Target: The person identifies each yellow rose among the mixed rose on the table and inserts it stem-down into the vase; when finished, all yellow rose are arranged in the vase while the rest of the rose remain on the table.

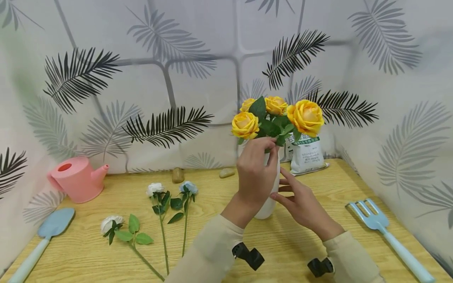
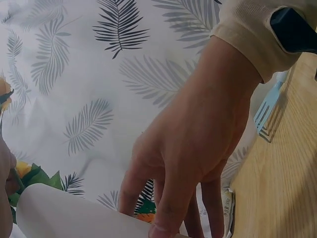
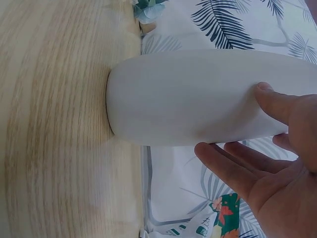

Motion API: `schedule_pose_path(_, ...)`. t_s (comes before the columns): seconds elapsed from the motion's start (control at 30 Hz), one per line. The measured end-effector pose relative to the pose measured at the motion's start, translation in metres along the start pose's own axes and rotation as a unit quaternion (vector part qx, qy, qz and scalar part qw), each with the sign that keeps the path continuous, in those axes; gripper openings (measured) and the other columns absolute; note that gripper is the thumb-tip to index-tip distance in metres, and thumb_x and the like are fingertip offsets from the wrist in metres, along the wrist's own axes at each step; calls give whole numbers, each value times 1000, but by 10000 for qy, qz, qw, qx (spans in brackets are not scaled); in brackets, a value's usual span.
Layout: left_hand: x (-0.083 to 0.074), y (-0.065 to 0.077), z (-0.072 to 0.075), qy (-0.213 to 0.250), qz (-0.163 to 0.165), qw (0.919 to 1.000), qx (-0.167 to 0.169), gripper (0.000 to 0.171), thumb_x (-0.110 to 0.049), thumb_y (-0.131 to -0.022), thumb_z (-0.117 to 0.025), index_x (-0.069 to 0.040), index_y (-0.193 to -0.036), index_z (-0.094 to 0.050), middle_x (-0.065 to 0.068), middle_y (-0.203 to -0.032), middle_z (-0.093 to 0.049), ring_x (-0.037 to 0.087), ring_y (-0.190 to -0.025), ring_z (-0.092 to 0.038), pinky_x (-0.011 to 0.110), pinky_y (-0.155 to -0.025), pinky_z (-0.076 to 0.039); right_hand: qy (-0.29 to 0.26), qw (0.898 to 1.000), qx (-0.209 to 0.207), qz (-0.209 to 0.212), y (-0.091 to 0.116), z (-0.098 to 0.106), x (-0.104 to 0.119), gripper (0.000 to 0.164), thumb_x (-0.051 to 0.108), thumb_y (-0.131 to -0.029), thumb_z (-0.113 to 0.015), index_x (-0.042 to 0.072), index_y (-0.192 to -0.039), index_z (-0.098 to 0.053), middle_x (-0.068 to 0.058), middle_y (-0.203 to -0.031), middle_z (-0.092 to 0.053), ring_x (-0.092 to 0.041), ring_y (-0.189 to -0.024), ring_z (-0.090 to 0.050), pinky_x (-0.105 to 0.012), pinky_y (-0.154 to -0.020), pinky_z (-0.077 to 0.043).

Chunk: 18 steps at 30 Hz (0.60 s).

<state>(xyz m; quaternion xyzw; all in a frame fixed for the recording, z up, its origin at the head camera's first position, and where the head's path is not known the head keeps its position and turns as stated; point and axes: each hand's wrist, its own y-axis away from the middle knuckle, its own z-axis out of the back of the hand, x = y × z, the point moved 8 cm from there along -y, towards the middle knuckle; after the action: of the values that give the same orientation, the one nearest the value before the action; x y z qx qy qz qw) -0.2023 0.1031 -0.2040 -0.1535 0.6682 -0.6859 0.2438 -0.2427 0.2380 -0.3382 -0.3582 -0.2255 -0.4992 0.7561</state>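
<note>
A white vase (image 1: pixel 267 206) stands upright on the wooden table, with several yellow roses (image 1: pixel 306 118) and green leaves above its mouth. My left hand (image 1: pixel 256 173) is at the vase's top and pinches a rose stem just under the blooms; in the left wrist view the green stem (image 2: pixel 20 179) shows by its fingers at the left edge. Lower down, my right hand (image 1: pixel 304 202) holds the vase's side. The right wrist view has its thumb (image 3: pixel 272 104) on the vase's near face and its other fingers along the side. The stems' lower ends are hidden.
Two white roses (image 1: pixel 111 224) (image 1: pixel 155 189) and a blue rose (image 1: pixel 188 187) lie left of the vase. Farther left are a pink watering can (image 1: pixel 79 182) and a blue shovel (image 1: pixel 56 222). A blue fork (image 1: pixel 376 218) lies right; a white bag (image 1: pixel 307 157) and stones (image 1: pixel 227 172) are behind.
</note>
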Motion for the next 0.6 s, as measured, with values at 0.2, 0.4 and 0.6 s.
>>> schedule_pose_path(0.2,5,8,1,-108,1,9999,107,13,5,-86,-73,-1,-88,-61,11,-90,-69,21,-83,-70,22,-83,-59,-21,10000,-23,18,0,-1,1,74,13,-96,-68,15,-159,-28,-24,-136,-60,-39,-115,-67,-46,-85,-62)
schedule_pose_path(0.4,7,14,6,-101,-99,9998,168,16,4,-84,-76,-1,-86,-61,11,-90,-70,21,-85,-69,23,-84,-60,35,10000,12,-29,0,-1,1,74,16,-97,-67,11,-159,-27,-25,-137,-60,-39,-116,-67,-44,-85,-62)
schedule_pose_path(0.6,9,16,10,-2,-135,9998,147,16,2,-84,-77,-1,-87,-61,12,-91,-70,22,-87,-69,23,-85,-59,67,10000,24,-58,1,0,0,74,16,-97,-68,9,-158,-27,-25,-138,-59,-40,-116,-66,-44,-85,-62)
